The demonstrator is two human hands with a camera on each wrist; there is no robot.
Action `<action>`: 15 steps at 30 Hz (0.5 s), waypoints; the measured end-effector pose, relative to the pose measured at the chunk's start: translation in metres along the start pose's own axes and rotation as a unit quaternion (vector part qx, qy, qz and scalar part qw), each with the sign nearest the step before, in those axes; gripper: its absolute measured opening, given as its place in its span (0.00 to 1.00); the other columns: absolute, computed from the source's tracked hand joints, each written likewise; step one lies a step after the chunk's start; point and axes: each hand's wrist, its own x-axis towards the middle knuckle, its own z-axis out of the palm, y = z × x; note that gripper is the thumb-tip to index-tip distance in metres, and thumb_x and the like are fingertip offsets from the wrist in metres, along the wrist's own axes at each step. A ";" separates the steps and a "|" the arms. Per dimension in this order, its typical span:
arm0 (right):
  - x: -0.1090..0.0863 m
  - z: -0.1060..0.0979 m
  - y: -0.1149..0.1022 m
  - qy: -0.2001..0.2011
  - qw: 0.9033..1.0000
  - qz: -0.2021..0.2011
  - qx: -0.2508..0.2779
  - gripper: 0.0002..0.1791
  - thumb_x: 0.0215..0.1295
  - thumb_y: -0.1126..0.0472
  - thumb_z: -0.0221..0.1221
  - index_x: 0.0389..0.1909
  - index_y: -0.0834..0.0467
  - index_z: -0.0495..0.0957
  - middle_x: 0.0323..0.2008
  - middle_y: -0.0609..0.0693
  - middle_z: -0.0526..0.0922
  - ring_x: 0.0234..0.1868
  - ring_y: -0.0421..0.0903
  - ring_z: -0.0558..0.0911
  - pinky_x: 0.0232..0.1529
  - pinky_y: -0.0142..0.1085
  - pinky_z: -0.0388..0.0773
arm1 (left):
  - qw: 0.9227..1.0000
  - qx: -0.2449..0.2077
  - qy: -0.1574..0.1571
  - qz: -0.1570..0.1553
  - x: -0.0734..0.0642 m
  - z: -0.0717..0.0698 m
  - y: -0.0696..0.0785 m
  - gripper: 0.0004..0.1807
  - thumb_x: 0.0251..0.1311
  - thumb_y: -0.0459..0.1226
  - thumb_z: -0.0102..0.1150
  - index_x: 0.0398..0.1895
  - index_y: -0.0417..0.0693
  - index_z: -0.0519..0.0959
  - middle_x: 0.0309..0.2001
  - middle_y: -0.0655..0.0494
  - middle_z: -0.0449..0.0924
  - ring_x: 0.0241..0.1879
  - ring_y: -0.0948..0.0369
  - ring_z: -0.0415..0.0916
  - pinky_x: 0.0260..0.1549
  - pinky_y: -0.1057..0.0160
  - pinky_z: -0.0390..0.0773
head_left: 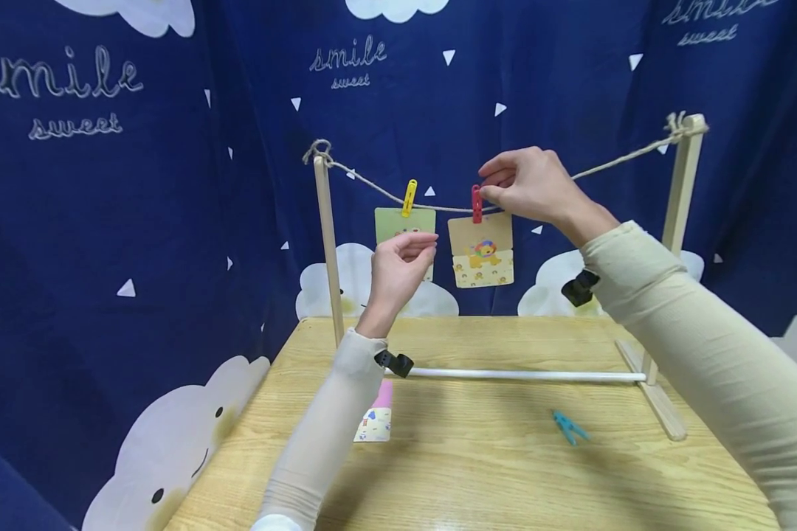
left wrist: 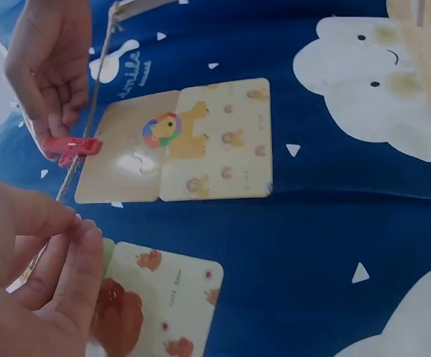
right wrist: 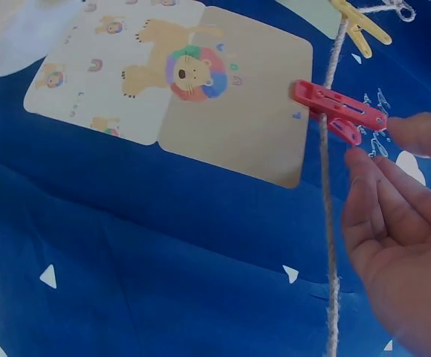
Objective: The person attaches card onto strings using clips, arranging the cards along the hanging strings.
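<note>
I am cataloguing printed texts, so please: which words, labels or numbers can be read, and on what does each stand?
"smile": on the blue curtain, several times.
"sweet": on the blue curtain, under "smile".
Lion card: small lettering, too blurred to read.
Bear card: possibly "cute bear", too blurred for certainty.
Numbers, brands: none readable.

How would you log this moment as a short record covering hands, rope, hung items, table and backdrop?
Right hand: fingers at the red clip's handle end; whether they pinch is unclear
Left hand: in front of the green card; nothing visibly held
Rope: sagging between two wooden posts
Hung on rope: green card, yellow clip; lion card, red clip
Table: teal clip; pink-and-white card, partly hidden by left sleeve
Backdrop: blue fabric, cloud print
</note>
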 end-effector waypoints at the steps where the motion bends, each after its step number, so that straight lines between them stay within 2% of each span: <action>1: -0.001 -0.001 0.000 0.002 1.000 0.000 0.000 0.23 0.71 0.52 0.61 0.62 0.59 0.80 0.53 0.57 0.87 0.53 0.53 0.84 0.58 0.50 0.80 | 1.000 0.006 -0.004 -0.003 -0.001 -0.001 -0.002 0.09 0.64 0.31 0.67 0.45 0.46 0.90 0.41 0.53 0.90 0.38 0.60 0.87 0.42 0.63 0.85; 9: -0.014 -0.015 -0.004 0.038 0.999 -0.008 -0.013 0.23 0.73 0.50 0.60 0.63 0.57 0.80 0.55 0.55 0.85 0.54 0.51 0.83 0.58 0.49 0.80 | 0.997 0.049 -0.046 -0.030 -0.014 -0.014 -0.020 0.10 0.64 0.34 0.68 0.47 0.44 0.89 0.42 0.53 0.90 0.39 0.59 0.86 0.45 0.58 0.84; 15: -0.036 -0.019 -0.004 0.068 0.998 -0.002 -0.018 0.21 0.72 0.48 0.58 0.60 0.52 0.83 0.53 0.49 0.87 0.49 0.46 0.83 0.50 0.35 0.77 | 0.992 0.073 -0.084 -0.064 -0.024 -0.023 -0.032 0.11 0.64 0.37 0.70 0.48 0.48 0.88 0.43 0.56 0.90 0.42 0.60 0.87 0.44 0.59 0.84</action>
